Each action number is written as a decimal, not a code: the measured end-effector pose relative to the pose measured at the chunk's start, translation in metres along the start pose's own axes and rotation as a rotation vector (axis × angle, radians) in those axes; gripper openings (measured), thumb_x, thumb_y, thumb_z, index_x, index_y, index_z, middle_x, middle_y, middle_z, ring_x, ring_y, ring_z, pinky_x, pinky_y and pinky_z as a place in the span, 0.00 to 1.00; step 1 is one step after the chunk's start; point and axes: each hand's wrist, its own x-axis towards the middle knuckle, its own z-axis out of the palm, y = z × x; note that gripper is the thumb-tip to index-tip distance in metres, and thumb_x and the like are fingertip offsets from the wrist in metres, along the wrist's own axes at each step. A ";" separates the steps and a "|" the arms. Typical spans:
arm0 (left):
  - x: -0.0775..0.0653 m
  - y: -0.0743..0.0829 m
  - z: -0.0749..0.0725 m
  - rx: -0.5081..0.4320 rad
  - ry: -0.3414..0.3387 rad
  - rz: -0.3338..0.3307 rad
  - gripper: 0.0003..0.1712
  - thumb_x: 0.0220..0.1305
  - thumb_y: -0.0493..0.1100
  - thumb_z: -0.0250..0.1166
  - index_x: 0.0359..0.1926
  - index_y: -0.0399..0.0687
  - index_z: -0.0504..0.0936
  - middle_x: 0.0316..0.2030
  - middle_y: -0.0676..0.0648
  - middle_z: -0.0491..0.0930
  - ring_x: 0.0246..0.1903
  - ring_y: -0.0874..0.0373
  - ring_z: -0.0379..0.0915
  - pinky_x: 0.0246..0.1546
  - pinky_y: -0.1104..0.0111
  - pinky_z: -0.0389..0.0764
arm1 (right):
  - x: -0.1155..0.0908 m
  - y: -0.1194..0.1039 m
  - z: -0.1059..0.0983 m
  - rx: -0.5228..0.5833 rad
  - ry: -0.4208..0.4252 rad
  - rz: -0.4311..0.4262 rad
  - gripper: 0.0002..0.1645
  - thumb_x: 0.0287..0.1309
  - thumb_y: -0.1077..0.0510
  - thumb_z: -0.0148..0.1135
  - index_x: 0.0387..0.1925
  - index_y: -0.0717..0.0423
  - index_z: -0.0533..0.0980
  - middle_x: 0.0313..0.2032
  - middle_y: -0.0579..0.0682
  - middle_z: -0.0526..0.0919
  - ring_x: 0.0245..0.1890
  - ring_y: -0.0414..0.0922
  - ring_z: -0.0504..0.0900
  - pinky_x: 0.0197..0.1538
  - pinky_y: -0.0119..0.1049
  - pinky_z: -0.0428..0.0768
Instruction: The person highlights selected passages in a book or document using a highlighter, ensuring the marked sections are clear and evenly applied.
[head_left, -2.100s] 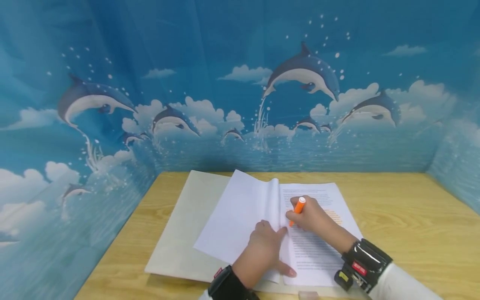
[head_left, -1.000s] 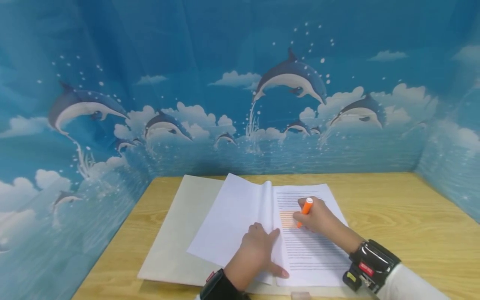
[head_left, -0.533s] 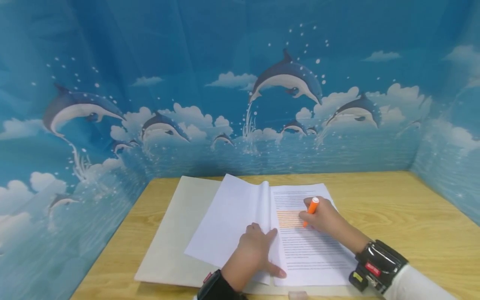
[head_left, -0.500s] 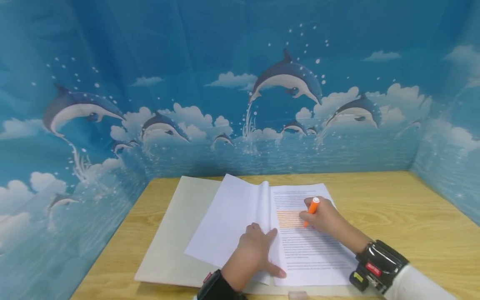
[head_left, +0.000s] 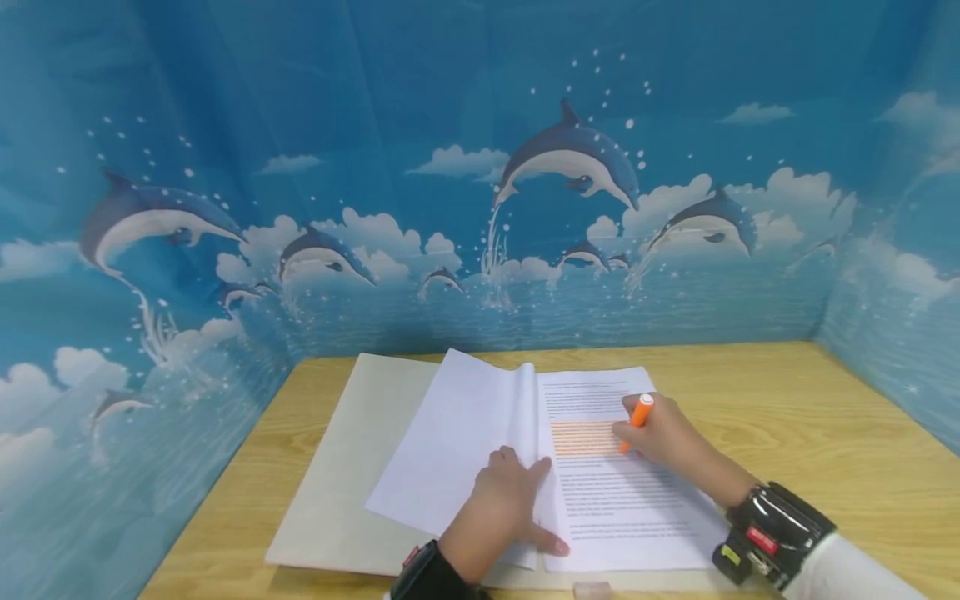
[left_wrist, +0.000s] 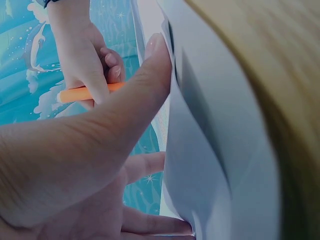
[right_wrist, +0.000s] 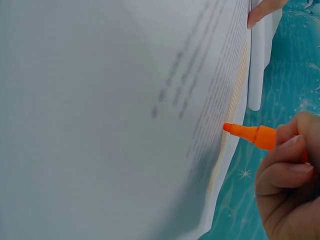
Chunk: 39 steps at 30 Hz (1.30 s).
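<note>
My right hand (head_left: pixel 663 433) pinches an orange highlighter (head_left: pixel 640 412) with a white end. Its orange tip meets the printed page (head_left: pixel 622 512) at the lower lines of an orange-marked paragraph (head_left: pixel 585 437), as the right wrist view shows too. My left hand (head_left: pixel 502 500) lies spread over the fold of the booklet, thumb and fingers straight, pressing the turned-back blank leaf (head_left: pixel 450 450) and the inner edge of the printed page. In the left wrist view the thumb (left_wrist: pixel 135 95) reaches across the paper edge.
A large off-white board or folder (head_left: pixel 322 500) lies beneath the papers on the wooden table (head_left: pixel 810 400). A small pale block (head_left: pixel 592 590) sits at its front edge. A blue dolphin-printed curtain (head_left: pixel 420 167) rises behind the table.
My right hand has slid the highlighter rightward along the text, and more orange lines show to its left. My left hand keeps its place on the fold. The head view has shifted slightly.
</note>
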 end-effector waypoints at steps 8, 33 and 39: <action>-0.002 -0.001 -0.002 -0.015 -0.005 0.001 0.65 0.18 0.76 0.70 0.66 0.66 0.63 0.52 0.36 0.69 0.44 0.50 0.65 0.44 0.59 0.79 | -0.001 0.008 -0.007 -0.002 0.006 0.006 0.23 0.43 0.68 0.61 0.14 0.55 0.55 0.13 0.43 0.51 0.12 0.38 0.54 0.17 0.28 0.55; -0.005 -0.001 -0.003 -0.070 0.007 0.014 0.64 0.19 0.74 0.71 0.67 0.63 0.64 0.53 0.34 0.68 0.45 0.48 0.65 0.45 0.57 0.78 | -0.008 0.026 -0.025 -0.071 0.019 0.045 0.20 0.44 0.66 0.59 0.15 0.55 0.56 0.14 0.43 0.52 0.12 0.40 0.57 0.17 0.29 0.56; -0.004 0.000 -0.003 -0.042 0.018 0.034 0.64 0.20 0.75 0.70 0.66 0.62 0.64 0.51 0.35 0.69 0.44 0.49 0.64 0.44 0.59 0.78 | -0.005 0.014 -0.025 -0.139 0.016 -0.024 0.21 0.44 0.65 0.62 0.15 0.54 0.57 0.14 0.44 0.54 0.13 0.39 0.58 0.19 0.30 0.59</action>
